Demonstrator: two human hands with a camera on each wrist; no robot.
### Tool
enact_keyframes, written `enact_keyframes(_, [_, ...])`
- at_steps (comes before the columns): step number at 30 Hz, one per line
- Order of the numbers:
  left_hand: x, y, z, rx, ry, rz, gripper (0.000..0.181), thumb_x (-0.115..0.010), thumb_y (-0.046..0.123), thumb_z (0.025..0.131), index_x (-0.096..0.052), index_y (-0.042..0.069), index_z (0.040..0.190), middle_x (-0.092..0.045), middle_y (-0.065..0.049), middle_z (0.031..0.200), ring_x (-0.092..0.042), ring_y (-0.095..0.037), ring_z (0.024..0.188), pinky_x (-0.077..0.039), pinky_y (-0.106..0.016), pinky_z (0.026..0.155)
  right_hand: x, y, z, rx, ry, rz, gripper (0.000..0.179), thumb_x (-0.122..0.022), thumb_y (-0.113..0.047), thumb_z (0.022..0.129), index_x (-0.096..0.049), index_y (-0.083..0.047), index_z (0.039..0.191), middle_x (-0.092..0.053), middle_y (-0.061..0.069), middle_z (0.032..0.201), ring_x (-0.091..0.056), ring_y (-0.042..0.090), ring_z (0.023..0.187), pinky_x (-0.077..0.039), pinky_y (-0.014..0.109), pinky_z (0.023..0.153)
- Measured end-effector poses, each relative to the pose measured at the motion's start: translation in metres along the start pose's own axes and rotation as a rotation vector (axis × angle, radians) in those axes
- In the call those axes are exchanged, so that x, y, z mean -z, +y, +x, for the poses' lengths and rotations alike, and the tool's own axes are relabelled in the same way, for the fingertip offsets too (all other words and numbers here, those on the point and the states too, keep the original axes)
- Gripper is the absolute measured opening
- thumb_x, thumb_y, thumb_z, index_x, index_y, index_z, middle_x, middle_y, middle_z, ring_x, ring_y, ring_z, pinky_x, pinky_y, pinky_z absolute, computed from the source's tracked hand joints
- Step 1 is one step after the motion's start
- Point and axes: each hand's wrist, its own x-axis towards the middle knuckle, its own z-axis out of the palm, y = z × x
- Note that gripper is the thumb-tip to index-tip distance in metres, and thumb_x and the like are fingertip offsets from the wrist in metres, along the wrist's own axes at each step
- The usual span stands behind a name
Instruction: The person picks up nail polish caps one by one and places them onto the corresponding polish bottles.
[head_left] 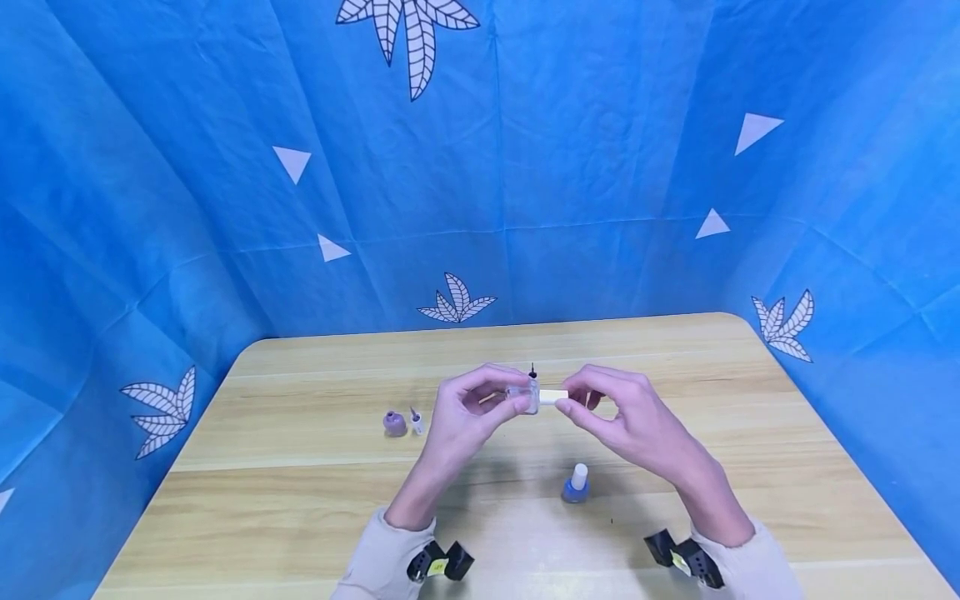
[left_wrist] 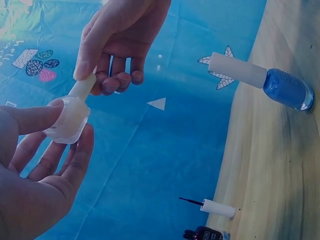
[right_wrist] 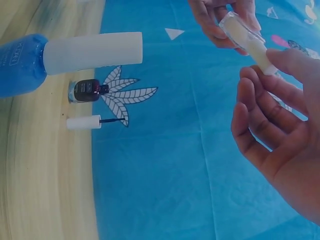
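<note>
My left hand (head_left: 468, 417) grips a small clear glass nail polish bottle (left_wrist: 70, 120) with pale contents, holding it above the table. The bottle's white cap (right_wrist: 261, 56) is pinched between thumb and forefinger of my right hand (head_left: 626, 412); the other fingers curl loosely. Cap and bottle are in line and touch. In the head view a dark thin tip (head_left: 532, 372) shows just behind the bottle; what it belongs to is mostly hidden. Below the hands, a blue nail polish bottle (head_left: 576, 486) with a white cap stands upright on the table.
Left of my hands, an uncapped purple nail polish bottle (head_left: 394, 423) stands on the wooden table (head_left: 300, 492). Beside it a white brush cap (head_left: 417, 425) stands with its dark brush upward. A blue patterned cloth (head_left: 585, 167) hangs behind the table.
</note>
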Motion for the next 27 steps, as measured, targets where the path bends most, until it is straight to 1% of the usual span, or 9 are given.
enact_keyframes(6, [-0.0001, -0.0005, -0.0002, 0.002, -0.010, -0.010, 0.021, -0.077, -0.004, 0.089, -0.074, -0.004, 0.110, -0.071, -0.020, 0.114, -0.070, -0.030, 0.106, -0.061, -0.045, 0.092, -0.0011, 0.0017, -0.0008, -0.043, -0.030, 0.009, 0.011, -0.072, -0.013, 0.097, -0.072, -0.024, 0.099, -0.064, -0.017, 0.086, -0.061, 0.005, 0.076, -0.053, 0.023, 0.065])
enact_keyframes(11, [-0.0006, -0.0001, -0.0001, 0.004, -0.003, -0.001, 0.022, -0.077, -0.004, 0.089, -0.073, -0.005, 0.111, -0.071, -0.020, 0.114, -0.070, -0.029, 0.106, -0.060, -0.044, 0.093, -0.0002, 0.0010, -0.0008, -0.052, -0.016, 0.025, 0.009, -0.072, -0.014, 0.098, -0.073, -0.023, 0.101, -0.065, -0.017, 0.086, -0.062, 0.006, 0.076, -0.057, 0.024, 0.068])
enact_keyframes(14, [0.0001, 0.0009, -0.0001, 0.012, 0.010, 0.013, 0.023, -0.077, -0.004, 0.089, -0.073, -0.005, 0.111, -0.072, -0.019, 0.114, -0.070, -0.030, 0.107, -0.060, -0.043, 0.094, 0.0000, -0.0003, 0.0001, -0.025, 0.008, 0.050, 0.019, -0.076, -0.010, 0.094, -0.072, -0.022, 0.108, -0.067, -0.015, 0.090, -0.063, 0.007, 0.078, -0.059, 0.026, 0.072])
enact_keyframes(18, [0.0006, 0.0021, -0.0005, 0.046, 0.029, 0.020, 0.023, -0.077, -0.003, 0.089, -0.074, -0.003, 0.112, -0.072, -0.017, 0.115, -0.070, -0.031, 0.109, -0.060, -0.042, 0.094, 0.0011, -0.0016, 0.0017, 0.031, 0.024, 0.075, 0.032, -0.080, -0.003, 0.089, -0.071, -0.019, 0.114, -0.070, -0.010, 0.096, -0.066, 0.007, 0.081, -0.061, 0.027, 0.073])
enact_keyframes(22, [-0.0004, 0.0025, -0.0006, 0.073, 0.035, 0.005, 0.023, -0.076, -0.002, 0.090, -0.074, -0.003, 0.113, -0.072, -0.016, 0.116, -0.069, -0.031, 0.108, -0.060, -0.042, 0.093, 0.0025, -0.0016, 0.0029, 0.067, 0.037, 0.066, 0.031, -0.079, 0.003, 0.086, -0.073, -0.017, 0.110, -0.073, -0.006, 0.099, -0.066, 0.007, 0.081, -0.061, 0.026, 0.072])
enact_keyframes(24, [-0.0009, 0.0029, -0.0007, 0.077, 0.032, -0.004, 0.023, -0.076, -0.003, 0.090, -0.073, -0.004, 0.113, -0.071, -0.017, 0.116, -0.069, -0.031, 0.108, -0.061, -0.042, 0.092, 0.0027, -0.0016, 0.0032, 0.076, 0.044, 0.060, 0.030, -0.080, 0.004, 0.086, -0.074, -0.015, 0.108, -0.074, -0.003, 0.097, -0.066, 0.006, 0.081, -0.060, 0.025, 0.071])
enact_keyframes(27, [-0.0013, 0.0030, -0.0006, 0.079, 0.029, -0.007, 0.023, -0.076, -0.004, 0.090, -0.073, -0.005, 0.113, -0.071, -0.018, 0.115, -0.069, -0.031, 0.108, -0.061, -0.042, 0.092, 0.0025, -0.0013, 0.0030, 0.086, 0.057, 0.043, 0.028, -0.081, 0.002, 0.085, -0.075, -0.015, 0.106, -0.074, -0.005, 0.094, -0.065, 0.005, 0.080, -0.059, 0.024, 0.069])
